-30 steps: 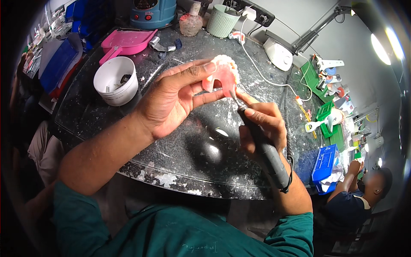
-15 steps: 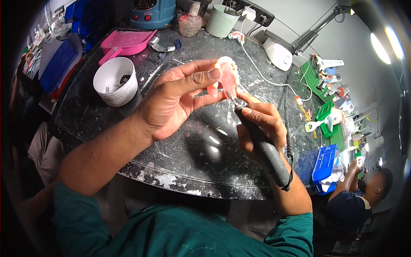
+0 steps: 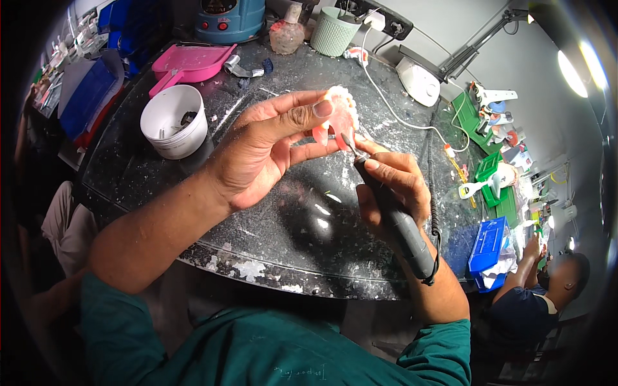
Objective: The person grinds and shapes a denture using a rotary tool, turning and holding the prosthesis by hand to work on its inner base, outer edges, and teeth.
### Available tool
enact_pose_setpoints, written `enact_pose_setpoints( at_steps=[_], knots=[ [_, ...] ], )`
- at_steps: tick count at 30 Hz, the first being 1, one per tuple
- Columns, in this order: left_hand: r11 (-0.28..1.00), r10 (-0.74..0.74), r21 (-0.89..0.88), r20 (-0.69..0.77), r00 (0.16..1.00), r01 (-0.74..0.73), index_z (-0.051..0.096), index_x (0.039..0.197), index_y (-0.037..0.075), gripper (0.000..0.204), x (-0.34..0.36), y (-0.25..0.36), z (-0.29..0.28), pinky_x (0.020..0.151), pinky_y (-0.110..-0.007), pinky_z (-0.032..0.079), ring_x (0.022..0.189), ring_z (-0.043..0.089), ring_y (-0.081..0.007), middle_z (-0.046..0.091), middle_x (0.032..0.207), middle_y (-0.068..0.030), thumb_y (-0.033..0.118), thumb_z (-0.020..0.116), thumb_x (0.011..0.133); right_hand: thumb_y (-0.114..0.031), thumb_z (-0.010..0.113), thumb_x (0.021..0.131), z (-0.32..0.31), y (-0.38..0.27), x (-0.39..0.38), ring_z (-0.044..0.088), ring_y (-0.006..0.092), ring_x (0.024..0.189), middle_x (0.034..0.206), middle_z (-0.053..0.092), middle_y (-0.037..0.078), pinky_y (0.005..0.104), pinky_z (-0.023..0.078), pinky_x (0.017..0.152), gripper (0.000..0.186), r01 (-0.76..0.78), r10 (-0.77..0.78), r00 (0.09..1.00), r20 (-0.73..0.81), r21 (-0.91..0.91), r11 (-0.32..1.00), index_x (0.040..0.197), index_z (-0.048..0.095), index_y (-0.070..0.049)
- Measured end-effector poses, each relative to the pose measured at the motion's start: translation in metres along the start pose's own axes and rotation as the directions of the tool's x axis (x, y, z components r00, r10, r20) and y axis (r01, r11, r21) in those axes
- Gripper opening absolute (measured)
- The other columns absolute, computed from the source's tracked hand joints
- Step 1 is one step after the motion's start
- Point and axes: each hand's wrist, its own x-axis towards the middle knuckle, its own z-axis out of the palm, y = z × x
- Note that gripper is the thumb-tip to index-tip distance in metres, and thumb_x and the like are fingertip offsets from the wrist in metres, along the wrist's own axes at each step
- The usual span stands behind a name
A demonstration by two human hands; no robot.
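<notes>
Pink dustpan [image 3: 193, 63], wht tub [image 3: 177, 147] L of hands [image 3: 254, 145]

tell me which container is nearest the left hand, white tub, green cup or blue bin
The white tub, left of the left hand; the pale green cup stands farther back, and the blue bin lies beyond the right hand.

Looks down from head height over a teal-green fabric shirt [image 3: 257, 347] and faces across a black, white-speckled, curved-edge worktop [image 3: 257, 235]. Sits near the bare left hand [image 3: 261, 148] and bare right hand [image 3: 398, 183], catching both mid-frame; spreads fisheye-wide to a grey wall [image 3: 539, 96] at upper right.
</notes>
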Motion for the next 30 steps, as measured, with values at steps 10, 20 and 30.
enact_pose_setpoints(
  at_steps=[10, 20, 30],
  knots=[
    [1.0, -0.001, 0.014, -0.047, 0.999, 0.001, 0.052, 0.129, -0.002, 0.045, -0.0004, 0.001, 0.0023, 0.106, -0.044, 0.046, 0.108, 0.06, -0.0158, 0.061, 0.111, -0.0068, 0.022, 0.065, 0.094, -0.008, 0.079, 0.079, -0.0002, 0.0038, -0.0024, 0.065, 0.0403, 0.108, 0.1, 0.065, 0.019, 0.0436, 0.055, 0.089, 0.04, 0.013, -0.015, 1.0, 0.027, 0.053, 0.999, 0.112, 0.061, 0.004],
    [1.0, 0.012, 0.021, -0.021, 1.0, -0.012, 0.05, 0.132, -0.002, 0.047, -0.0008, 0.0011, 0.0032, 0.105, -0.042, 0.048, 0.107, 0.061, -0.016, 0.062, 0.112, -0.0063, 0.022, 0.064, 0.094, 0.003, 0.077, 0.076, 0.0008, 0.0031, -0.0014, 0.067, 0.0362, 0.106, 0.101, 0.066, 0.02, 0.0428, 0.055, 0.09, 0.039, 0.013, -0.013, 1.0, 0.014, 0.011, 1.0, 0.112, 0.063, 0.003],
    [1.0, 0.016, 0.002, -0.051, 0.999, -0.016, 0.055, 0.128, -0.006, 0.046, 0.0014, 0.0022, 0.0026, 0.101, -0.036, 0.05, 0.097, 0.062, -0.0097, 0.064, 0.1, -0.004, 0.024, 0.066, 0.094, -0.003, 0.073, 0.086, -0.0026, -0.004, -0.0033, 0.069, 0.0284, 0.099, 0.106, 0.068, 0.02, 0.0362, 0.053, 0.088, 0.035, -0.208, 0.211, 0.968, -0.134, 0.036, 0.978, 0.115, 0.054, 0.002]
  ],
)
